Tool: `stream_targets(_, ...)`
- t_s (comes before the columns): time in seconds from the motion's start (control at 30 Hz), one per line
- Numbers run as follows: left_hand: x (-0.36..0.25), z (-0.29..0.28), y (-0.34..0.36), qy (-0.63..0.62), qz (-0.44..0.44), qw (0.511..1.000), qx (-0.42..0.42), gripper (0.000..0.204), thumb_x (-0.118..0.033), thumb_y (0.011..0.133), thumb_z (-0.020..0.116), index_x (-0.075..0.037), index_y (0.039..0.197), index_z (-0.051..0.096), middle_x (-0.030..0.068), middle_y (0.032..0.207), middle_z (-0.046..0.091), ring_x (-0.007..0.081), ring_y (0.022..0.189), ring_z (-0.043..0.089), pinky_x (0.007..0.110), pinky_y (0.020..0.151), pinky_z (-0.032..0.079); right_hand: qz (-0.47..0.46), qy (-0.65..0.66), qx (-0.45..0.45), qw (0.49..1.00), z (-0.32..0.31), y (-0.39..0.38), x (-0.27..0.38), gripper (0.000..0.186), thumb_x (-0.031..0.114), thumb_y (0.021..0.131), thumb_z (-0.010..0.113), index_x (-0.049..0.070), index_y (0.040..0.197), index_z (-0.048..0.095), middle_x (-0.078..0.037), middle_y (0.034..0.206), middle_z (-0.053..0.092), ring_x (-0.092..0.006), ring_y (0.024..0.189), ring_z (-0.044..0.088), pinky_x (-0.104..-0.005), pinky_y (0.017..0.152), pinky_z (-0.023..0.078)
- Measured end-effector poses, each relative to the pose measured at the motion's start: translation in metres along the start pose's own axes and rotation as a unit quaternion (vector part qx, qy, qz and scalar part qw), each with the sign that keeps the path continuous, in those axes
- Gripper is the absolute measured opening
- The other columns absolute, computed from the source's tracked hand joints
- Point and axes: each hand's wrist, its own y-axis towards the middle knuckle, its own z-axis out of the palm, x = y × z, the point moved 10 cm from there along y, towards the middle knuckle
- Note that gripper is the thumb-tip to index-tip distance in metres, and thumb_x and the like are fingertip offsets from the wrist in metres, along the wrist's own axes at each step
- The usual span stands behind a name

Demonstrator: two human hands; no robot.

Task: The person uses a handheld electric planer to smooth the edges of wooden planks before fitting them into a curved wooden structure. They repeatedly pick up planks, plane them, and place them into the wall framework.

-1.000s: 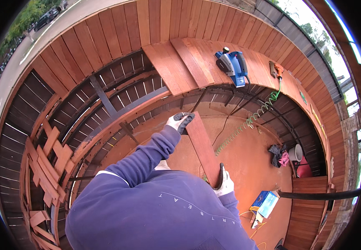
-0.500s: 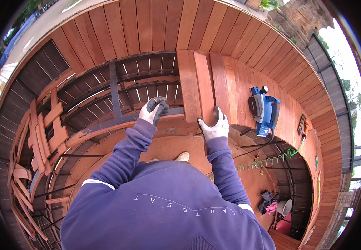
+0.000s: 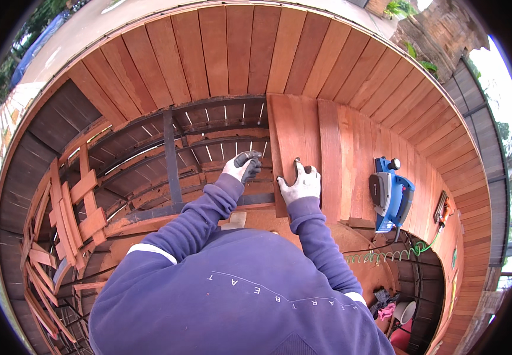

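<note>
My right hand (image 3: 301, 182), in a white glove with dark fingertips, rests with fingers spread on the near part of reddish-brown wooden planks (image 3: 293, 127). Its thumb is near the left edge of the leftmost plank. Just left of these planks, my left hand (image 3: 242, 167), gloved the same way, hovers over the open dark frame (image 3: 172, 157). Its fingers are curled in toward the thumb; anything small between them is hidden. Beside the hand-covered planks, a darker plank (image 3: 329, 148) appears slightly raised.
A blue electric planer (image 3: 393, 198) sits on the planks to the right, with an orange-handled tool (image 3: 443, 214) and coiled green hose (image 3: 380, 256) beyond it. Loose wood pieces (image 3: 67, 213) are stacked on the left. A curved plank-topped ledge (image 3: 238, 50) runs along the far side.
The view has shifted, tilting the scene. The plank that stood proud under my right hand now appears level with its neighbours. My right hand has moved from its near end onto the top surface.
</note>
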Motion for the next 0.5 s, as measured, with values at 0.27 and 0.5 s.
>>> stream_targets(0.27, 0.014, -0.002, 0.081, 0.03, -0.092, 0.995, -0.023, 0.032, -0.027, 0.093, 0.058, -0.011, 0.121, 0.058, 0.0099, 0.103, 0.064, 0.0207, 0.087, 0.064, 0.035, 0.077, 0.054, -0.002, -0.03, -0.018, 0.999, 0.01, 0.02, 0.023, 0.068, 0.046, 0.077, 0.065, 0.012, 0.134, 0.047, -0.019, 0.126, 0.046, -0.0316, 0.113, 0.044, -0.0386, 0.096, 0.039)
stream_targets(0.5, 0.021, -0.008, 0.137, -0.013, -0.099, 0.994, -0.034, 0.034, -0.028, 0.093, 0.058, -0.008, 0.12, 0.057, 0.0108, 0.11, 0.063, 0.0222, 0.095, 0.064, 0.038, 0.083, 0.054, -0.023, 0.04, -0.076, 0.996, 0.0, 0.011, 0.02, 0.063, 0.041, 0.077, 0.069, 0.013, 0.131, 0.05, -0.019, 0.127, 0.047, -0.0343, 0.115, 0.044, -0.0416, 0.094, 0.041)
